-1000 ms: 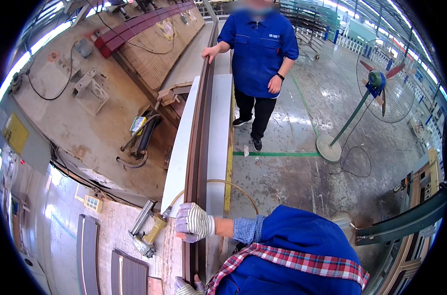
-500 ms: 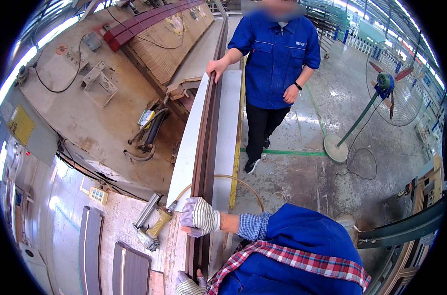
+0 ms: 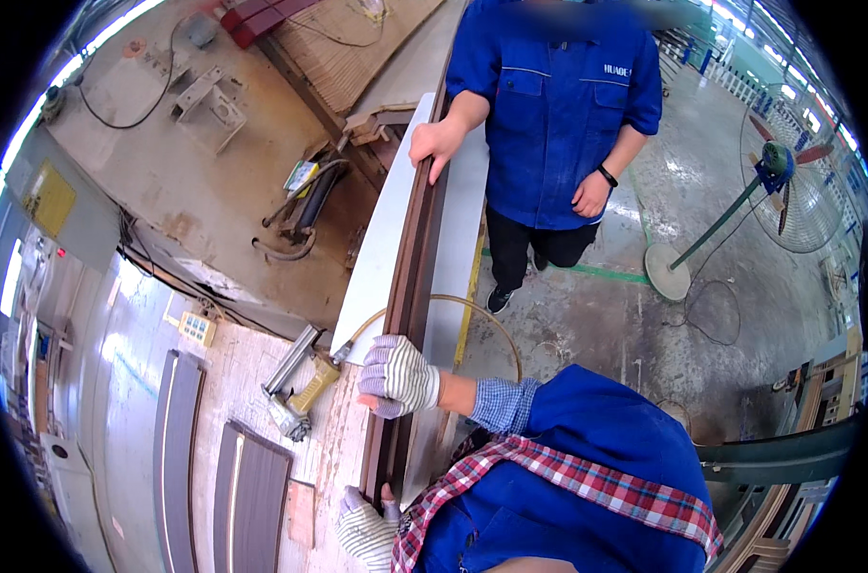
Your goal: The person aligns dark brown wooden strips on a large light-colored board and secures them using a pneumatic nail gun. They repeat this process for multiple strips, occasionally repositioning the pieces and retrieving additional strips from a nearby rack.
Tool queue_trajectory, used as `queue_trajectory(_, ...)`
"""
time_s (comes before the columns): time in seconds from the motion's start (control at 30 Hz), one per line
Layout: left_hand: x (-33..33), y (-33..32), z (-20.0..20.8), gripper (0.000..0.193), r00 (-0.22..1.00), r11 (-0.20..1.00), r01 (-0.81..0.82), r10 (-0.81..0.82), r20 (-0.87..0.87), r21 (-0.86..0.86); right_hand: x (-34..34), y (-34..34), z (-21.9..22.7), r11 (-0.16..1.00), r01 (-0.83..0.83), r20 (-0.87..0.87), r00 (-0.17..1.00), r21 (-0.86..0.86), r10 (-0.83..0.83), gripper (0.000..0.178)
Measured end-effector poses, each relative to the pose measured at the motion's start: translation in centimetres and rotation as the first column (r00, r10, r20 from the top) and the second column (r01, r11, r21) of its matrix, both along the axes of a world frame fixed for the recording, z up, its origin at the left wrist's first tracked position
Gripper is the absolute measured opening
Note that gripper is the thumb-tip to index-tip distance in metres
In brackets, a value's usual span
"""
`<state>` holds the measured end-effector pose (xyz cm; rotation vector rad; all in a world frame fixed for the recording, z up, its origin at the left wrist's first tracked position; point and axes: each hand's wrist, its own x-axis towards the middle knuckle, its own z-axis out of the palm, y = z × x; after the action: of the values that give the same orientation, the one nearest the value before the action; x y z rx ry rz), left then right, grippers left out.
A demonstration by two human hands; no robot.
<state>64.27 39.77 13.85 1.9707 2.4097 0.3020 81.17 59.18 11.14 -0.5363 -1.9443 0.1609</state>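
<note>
Long dark-brown frame strips (image 3: pixel 410 272) lie lengthwise along a narrow white-topped bench. My right hand (image 3: pixel 400 375), in a striped glove with bare fingertips, is closed over them from above. At their near end my left hand (image 3: pixel 367 525), gloved alike, grips the strips with its thumb on top; its fingers are partly hidden. Farther along, a co-worker's bare hand (image 3: pixel 439 143) rests on the same strips. A pneumatic nail gun (image 3: pixel 300 382) with a tan handle lies left of my right hand, its hose (image 3: pixel 496 334) looping across under the strips.
Left stands a large worn machine table (image 3: pixel 195 181) with a bracket and a dark cylinder. Grey-brown panels (image 3: pixel 252 497) and a power socket box (image 3: pixel 197 328) are at lower left. A co-worker in blue (image 3: pixel 563 115) stands right of the bench. A pedestal fan (image 3: pixel 778 172) stands farther right.
The view has shifted, so the bench and nail gun appear higher. The co-worker looks closer and has moved their feet. Both my hands keep hold of the strips.
</note>
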Motion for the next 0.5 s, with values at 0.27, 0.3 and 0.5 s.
queue_trajectory(0.27,0.09,0.37,0.6,0.041,1.0,0.995,-0.017,0.016,-0.008,-0.093,-0.06,-0.14,0.28,1.0,0.022,0.012,1.0,-0.001,-0.022,0.017)
queue_trajectory(0.3,0.11,0.33,0.55,0.041,1.0,0.997,-0.009,0.009,-0.006,-0.073,-0.03,-0.17,0.33,1.0,0.025,0.012,1.0,0.004,-0.025,0.017)
queue_trajectory(0.5,0.22,0.41,0.52,0.04,1.0,1.0,-0.003,0.003,0.018,-0.02,-0.11,-0.02,0.49,0.998,0.04,-0.011,0.999,0.05,-0.04,0.015)
